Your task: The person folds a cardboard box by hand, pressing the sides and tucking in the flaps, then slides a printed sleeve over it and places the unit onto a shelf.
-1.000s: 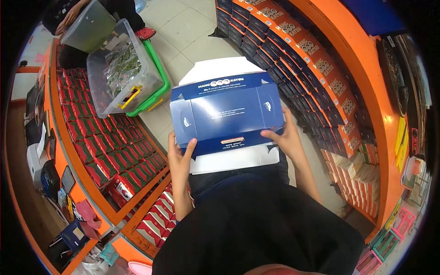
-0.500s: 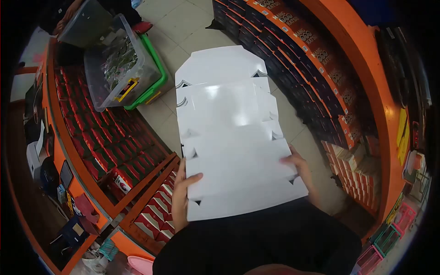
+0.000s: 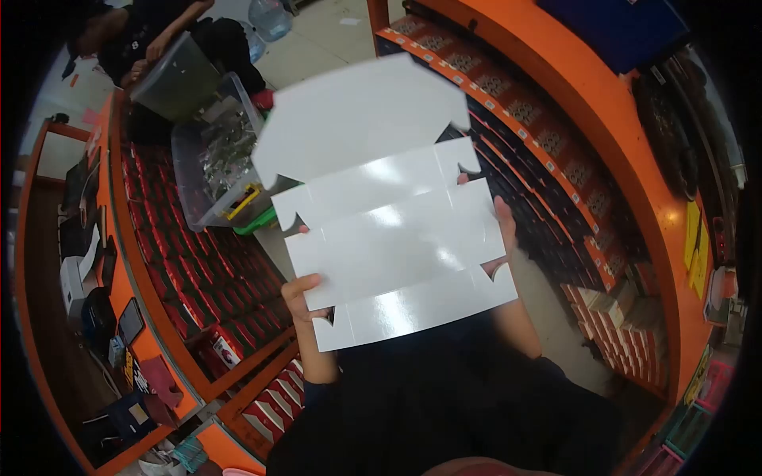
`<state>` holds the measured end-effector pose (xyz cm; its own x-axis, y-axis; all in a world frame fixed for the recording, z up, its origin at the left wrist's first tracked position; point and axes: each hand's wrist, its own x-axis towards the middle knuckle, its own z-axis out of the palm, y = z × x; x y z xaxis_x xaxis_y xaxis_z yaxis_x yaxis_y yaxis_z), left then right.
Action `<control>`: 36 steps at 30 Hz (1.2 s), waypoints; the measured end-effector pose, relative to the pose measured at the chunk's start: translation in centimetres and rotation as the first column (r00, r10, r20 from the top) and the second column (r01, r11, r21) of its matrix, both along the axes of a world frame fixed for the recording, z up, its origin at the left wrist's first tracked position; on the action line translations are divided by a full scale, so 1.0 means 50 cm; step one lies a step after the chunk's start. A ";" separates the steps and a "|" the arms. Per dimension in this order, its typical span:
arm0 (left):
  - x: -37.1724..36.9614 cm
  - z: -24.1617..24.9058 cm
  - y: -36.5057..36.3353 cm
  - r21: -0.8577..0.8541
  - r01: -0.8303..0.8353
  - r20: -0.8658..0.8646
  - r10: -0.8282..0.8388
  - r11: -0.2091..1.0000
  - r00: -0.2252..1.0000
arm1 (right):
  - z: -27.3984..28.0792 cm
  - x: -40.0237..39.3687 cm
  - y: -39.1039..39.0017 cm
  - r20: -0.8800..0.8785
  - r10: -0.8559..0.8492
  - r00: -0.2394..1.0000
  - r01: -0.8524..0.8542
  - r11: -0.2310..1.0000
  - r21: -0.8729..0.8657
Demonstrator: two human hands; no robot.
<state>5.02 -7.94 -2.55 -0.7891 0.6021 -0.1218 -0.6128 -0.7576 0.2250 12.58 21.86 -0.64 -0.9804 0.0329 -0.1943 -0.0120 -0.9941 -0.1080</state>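
Note:
A flat white cardboard box blank, with creases and curved notches along both sides, is held up in front of my body. Its glossy face is towards me, and the far flap tilts at a crease. My left hand grips the left edge, thumb on the face and fingers behind. On the opposite edge, my right hand holds the blank from behind, with fingertips showing through the notches; much of this hand is hidden by the card.
Red boxes fill the shelf at left. A clear plastic bin of small packets stands beyond, near a crouching person. Orange-and-black boxes are stacked at right, with paler boxes nearer me.
The blank has been raised and tilted, its far flap now bending at a crease. My right hand has moved up and further behind the card. The view has shifted, showing more of the other person.

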 end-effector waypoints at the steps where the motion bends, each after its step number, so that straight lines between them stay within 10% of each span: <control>1: -0.005 -0.006 0.001 0.000 -0.006 -0.016 0.006 1.000 1.000 | -0.005 -0.012 0.001 -0.016 0.006 1.000 -0.006 1.000 0.000; 3: -0.003 -0.013 0.008 -0.461 -0.082 -0.068 0.057 0.883 0.996 | -0.013 -0.030 -0.009 0.164 -0.083 0.983 0.067 0.993 0.099; 10: -0.027 -0.024 -0.012 -0.551 -0.024 -0.150 -0.071 0.834 0.986 | -0.012 -0.048 -0.034 0.094 0.247 0.965 -0.264 0.915 0.307; 19: 0.003 0.102 0.031 -0.686 -0.607 -0.720 -0.249 0.402 0.648 | -0.055 -0.121 0.104 0.162 0.194 0.968 -0.252 0.701 0.667; 22: 0.065 0.129 0.079 -0.694 -0.602 -0.719 -0.333 0.395 0.611 | -0.058 -0.167 0.095 0.176 0.153 0.972 -0.233 0.633 0.738; 25: 0.097 0.164 0.126 -0.794 -0.217 -0.489 -0.385 0.568 0.783 | -0.059 -0.191 0.042 0.210 0.065 0.976 -0.200 0.662 0.722; 27: 0.118 0.127 0.149 -0.648 -0.565 -0.680 -0.052 0.511 0.732 | -0.139 -0.210 0.052 0.034 -0.174 0.984 -0.030 0.026 0.999; 29: 0.136 0.103 0.162 -0.711 -0.554 -0.606 0.021 0.433 0.795 | -0.116 -0.226 0.020 0.129 -0.229 0.965 -0.076 0.228 0.971; 32: 0.072 0.140 0.103 -0.743 -0.325 -0.604 -0.378 0.585 0.702 | -0.055 -0.232 0.043 0.193 -0.208 0.959 -0.066 0.498 0.865; 33: 0.075 0.128 0.091 -0.870 -0.390 -0.483 -0.363 0.303 0.797 | -0.042 -0.232 0.054 0.147 -0.145 0.978 -0.040 0.567 0.823; 36: -0.003 0.074 0.057 -0.660 -0.644 -0.708 -0.033 0.386 0.705 | -0.057 -0.238 0.050 0.103 -0.149 0.983 0.005 0.589 0.808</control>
<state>4.85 -5.10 1.13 -0.9806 0.1464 0.1306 0.1223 -0.0644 0.9904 0.66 24.37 -3.51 -0.9288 0.3201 -0.1869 0.0029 -0.4978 -0.8673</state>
